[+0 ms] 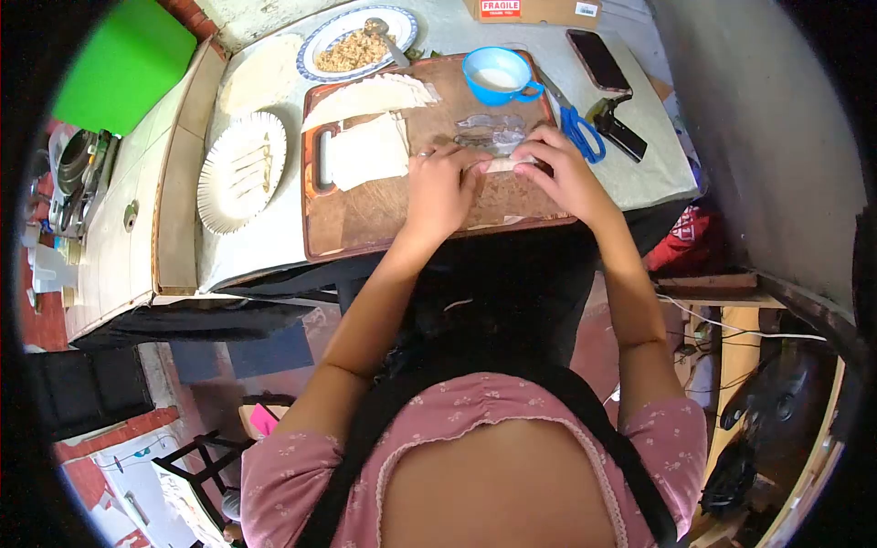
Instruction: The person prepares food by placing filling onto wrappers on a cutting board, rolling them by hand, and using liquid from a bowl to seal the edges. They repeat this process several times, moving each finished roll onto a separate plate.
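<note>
Between my two hands a small pale spring roll (501, 165) lies on the wooden cutting board (365, 219). My left hand (440, 187) is closed on its left end, and my right hand (564, 173) pinches its right end. Left of them sits a stack of square wrappers (367, 152), with folded wrapper sheets (370, 99) behind it. A blue cup (500, 77) of whitish liquid stands at the board's back right. On a white paper plate (216, 183) lie several thin rolls.
A blue-rimmed plate (399, 20) holds crumbly filling (350, 52) and a spoon (388, 41). Blue-handled scissors (582, 135), a phone (598, 60) and a dark black object (621, 130) lie at the right. A cardboard box (539, 11) stands behind.
</note>
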`<move>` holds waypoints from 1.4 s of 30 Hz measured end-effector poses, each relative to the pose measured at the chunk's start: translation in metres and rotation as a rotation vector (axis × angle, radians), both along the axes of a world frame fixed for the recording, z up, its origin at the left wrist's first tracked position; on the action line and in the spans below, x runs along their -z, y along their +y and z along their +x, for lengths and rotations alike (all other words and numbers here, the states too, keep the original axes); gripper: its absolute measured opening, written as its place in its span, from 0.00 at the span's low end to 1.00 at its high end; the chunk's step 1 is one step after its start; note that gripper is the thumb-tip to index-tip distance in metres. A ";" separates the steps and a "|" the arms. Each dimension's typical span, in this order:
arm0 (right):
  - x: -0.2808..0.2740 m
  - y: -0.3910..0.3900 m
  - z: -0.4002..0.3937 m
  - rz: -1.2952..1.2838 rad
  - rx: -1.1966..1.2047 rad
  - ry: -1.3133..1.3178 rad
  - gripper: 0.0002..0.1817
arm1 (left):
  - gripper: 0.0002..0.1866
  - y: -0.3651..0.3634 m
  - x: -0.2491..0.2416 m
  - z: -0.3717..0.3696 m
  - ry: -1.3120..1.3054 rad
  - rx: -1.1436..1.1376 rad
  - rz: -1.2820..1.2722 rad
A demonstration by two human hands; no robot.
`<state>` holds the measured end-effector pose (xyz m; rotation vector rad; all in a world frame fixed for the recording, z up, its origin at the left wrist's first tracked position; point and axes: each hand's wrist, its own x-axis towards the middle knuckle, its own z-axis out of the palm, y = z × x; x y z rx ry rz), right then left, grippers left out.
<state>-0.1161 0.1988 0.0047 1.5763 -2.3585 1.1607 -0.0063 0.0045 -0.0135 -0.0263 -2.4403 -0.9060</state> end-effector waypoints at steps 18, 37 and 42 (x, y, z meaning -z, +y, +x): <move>0.002 -0.010 -0.008 0.025 0.037 0.113 0.09 | 0.09 0.004 -0.009 0.003 0.040 -0.155 -0.204; -0.006 -0.017 -0.015 0.081 0.039 0.237 0.07 | 0.05 0.006 -0.004 -0.013 -0.002 -0.183 -0.076; -0.010 -0.022 -0.018 0.084 0.049 0.193 0.06 | 0.08 0.002 -0.005 -0.011 0.038 -0.156 -0.144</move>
